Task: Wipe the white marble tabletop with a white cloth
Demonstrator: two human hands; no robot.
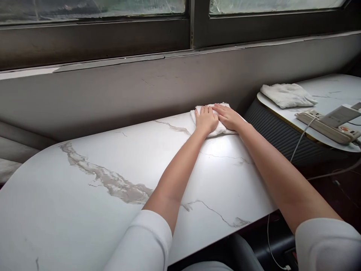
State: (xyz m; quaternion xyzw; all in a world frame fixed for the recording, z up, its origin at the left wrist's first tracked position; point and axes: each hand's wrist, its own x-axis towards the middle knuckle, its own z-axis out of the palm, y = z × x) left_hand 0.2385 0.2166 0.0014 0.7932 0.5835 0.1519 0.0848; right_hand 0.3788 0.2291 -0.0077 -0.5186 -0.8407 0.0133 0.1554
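Observation:
A folded white cloth (218, 131) lies on the far right end of a white marble-patterned tabletop (135, 158). My left hand (207, 119) rests palm down on the cloth's left part, its fingers pointing away from me. Beside it, my right hand (228, 117) presses flat on the right part, fingers stretched out towards the left hand. The two hands sit close together, and they cover much of the cloth. Both arms reach forward across the tabletop, in white sleeves.
A second white cloth (287, 95) lies on another marble-patterned table (335, 84) at right, near a power strip (310, 116) with a plugged-in adapter (340, 114). White cables hang down beside it. Behind the tabletop runs a wall (113, 94) below dark-framed windows.

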